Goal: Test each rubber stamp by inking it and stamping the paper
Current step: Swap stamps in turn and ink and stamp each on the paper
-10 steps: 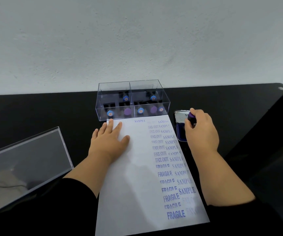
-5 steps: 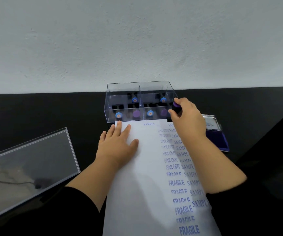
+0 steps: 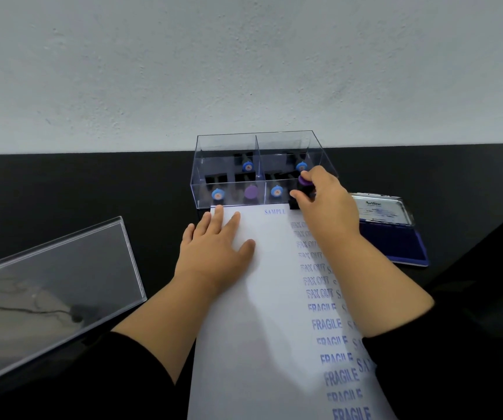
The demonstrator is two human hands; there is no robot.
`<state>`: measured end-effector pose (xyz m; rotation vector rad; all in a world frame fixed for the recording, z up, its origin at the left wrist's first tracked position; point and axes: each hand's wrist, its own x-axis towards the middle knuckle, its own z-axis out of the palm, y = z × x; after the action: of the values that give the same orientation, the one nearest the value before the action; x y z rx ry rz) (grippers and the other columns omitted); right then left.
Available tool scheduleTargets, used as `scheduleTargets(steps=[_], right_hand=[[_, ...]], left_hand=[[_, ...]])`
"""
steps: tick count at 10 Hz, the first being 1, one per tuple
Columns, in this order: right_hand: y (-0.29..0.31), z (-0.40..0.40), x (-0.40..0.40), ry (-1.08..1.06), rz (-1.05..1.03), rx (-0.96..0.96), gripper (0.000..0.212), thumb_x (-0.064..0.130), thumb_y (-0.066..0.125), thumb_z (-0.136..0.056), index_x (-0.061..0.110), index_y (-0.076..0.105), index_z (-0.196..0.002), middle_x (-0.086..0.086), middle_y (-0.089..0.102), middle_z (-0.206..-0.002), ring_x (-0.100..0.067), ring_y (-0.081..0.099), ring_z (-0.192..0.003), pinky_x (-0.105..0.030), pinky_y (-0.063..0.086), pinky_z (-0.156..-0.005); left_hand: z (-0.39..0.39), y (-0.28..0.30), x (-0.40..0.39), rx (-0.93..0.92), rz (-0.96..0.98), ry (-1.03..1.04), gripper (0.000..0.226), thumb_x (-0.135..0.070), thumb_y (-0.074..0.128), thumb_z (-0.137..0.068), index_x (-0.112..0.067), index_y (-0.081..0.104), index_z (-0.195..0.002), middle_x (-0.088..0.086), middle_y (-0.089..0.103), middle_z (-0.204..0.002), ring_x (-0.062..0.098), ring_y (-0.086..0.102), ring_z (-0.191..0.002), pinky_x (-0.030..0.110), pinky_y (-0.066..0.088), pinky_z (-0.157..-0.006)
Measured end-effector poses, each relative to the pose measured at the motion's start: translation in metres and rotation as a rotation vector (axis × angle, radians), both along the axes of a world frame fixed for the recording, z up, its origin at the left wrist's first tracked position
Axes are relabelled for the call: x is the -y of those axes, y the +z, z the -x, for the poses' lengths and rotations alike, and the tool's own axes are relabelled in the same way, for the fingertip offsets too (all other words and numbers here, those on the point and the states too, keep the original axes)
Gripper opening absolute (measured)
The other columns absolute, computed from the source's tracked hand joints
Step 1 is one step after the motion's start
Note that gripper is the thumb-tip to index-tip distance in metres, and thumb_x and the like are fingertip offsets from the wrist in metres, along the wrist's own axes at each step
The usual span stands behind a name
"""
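the right hand (image 3: 326, 204) is pinching a black rubber stamp with a round purple knob (image 3: 304, 186), its grip curled tight round the handle, and is holding it down at the top edge of the long white sheet of paper (image 3: 262, 313), just in front of the clear acrylic compartment box (image 3: 256, 153) where the other stamps are standing. the left hand (image 3: 213, 250) is lying flat on the paper with fingers straight, holding nothing, only pressing the sheet onto the black counter (image 3: 77, 189).

the stamp's base is sitting right at the paper's far edge, so part of the print is likely landing off the sheet and onto the counter. the box wall is touching or nearly touching the knuckles, which is crowding the hand and could be tilting the stamp, leaving a faint or half print. lifting at an angle could be smearing wet ink over the blue "fax out" prints (image 3: 315, 268) just below. the open blue ink pad in its tin (image 3: 395, 237) is lying just beside the right forearm, where a careless sweep could be dragging a sleeve through it.
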<state>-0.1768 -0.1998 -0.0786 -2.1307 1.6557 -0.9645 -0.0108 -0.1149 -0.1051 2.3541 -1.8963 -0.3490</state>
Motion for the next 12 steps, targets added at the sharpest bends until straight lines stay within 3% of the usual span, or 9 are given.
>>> scheduleTargets(steps=[4, 7, 12], right_hand=[[-0.008, -0.001, 0.003, -0.003, 0.02, -0.039, 0.025, 0.025, 0.058, -0.091, 0.016, 0.054, -0.114, -0.001, 0.057, -0.111, -0.014, 0.049, -0.079, -0.028, 0.04, -0.066], [-0.009, -0.003, 0.002, -0.012, 0.013, -0.025, 0.025, 0.024, 0.057, -0.092, 0.015, 0.055, -0.114, -0.001, 0.058, -0.112, -0.019, 0.054, -0.084, -0.028, 0.039, -0.065], [0.01, 0.026, -0.001, -0.146, -0.005, 0.182, 0.023, 0.029, 0.06, -0.089, 0.02, 0.054, -0.11, 0.002, 0.058, -0.111, -0.014, 0.051, -0.085, -0.028, 0.038, -0.066]], left_hand=[[-0.001, 0.0, 0.0, 0.006, 0.0, -0.002, 0.061, -0.054, 0.022, -0.097, -0.035, 0.004, -0.151, -0.005, -0.011, -0.159, 0.014, -0.01, -0.146, 0.037, -0.006, -0.119], [0.0, 0.001, -0.001, 0.0, 0.003, -0.004, 0.061, -0.053, 0.023, -0.097, -0.034, 0.004, -0.152, -0.005, -0.011, -0.16, 0.013, -0.01, -0.146, 0.037, -0.006, -0.119], [0.001, 0.001, -0.001, 0.005, -0.006, 0.008, 0.061, -0.055, 0.023, -0.097, -0.036, 0.003, -0.151, -0.007, -0.012, -0.159, 0.011, -0.01, -0.146, 0.035, -0.007, -0.118]])
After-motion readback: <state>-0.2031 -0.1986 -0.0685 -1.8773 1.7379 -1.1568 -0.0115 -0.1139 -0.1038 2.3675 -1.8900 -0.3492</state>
